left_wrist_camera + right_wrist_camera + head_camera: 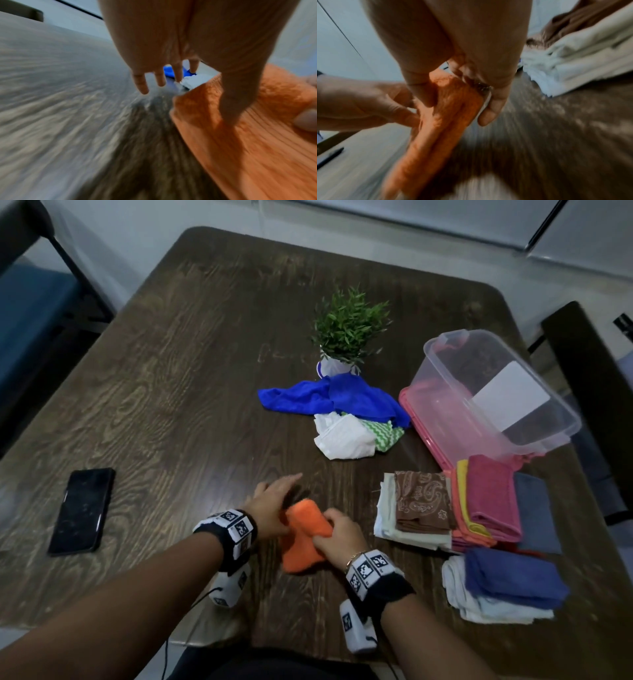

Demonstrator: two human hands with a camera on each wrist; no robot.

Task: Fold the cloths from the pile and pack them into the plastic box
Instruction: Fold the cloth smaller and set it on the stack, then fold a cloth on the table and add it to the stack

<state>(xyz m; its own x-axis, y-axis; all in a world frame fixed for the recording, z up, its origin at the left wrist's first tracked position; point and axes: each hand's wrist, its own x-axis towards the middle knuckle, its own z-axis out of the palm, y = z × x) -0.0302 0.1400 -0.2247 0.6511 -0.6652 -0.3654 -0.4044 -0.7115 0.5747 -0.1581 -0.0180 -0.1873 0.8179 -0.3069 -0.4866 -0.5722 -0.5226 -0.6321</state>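
An orange fluffy cloth (305, 535) (248, 135) (447, 115) is lifted just above the near middle of the table, partly folded. My right hand (339, 535) (462, 67) grips its right side with curled fingers. My left hand (274, 501) (171, 54) is at its left edge, fingers straight and spread forward, thumb touching the cloth. Farther back lies the pile: a blue cloth (342, 397), a white one (342, 436) and a green zigzag one (383, 433). The clear plastic box (455, 419) stands tilted at the right on its pink lid (424, 426).
Folded cloths lie in stacks at the near right: brown paisley on cream (421, 501), pink (489, 498), dark blue on white (513, 577). A potted plant (346, 326) stands behind the pile. A black phone (82, 510) lies at the left. Chairs flank the table.
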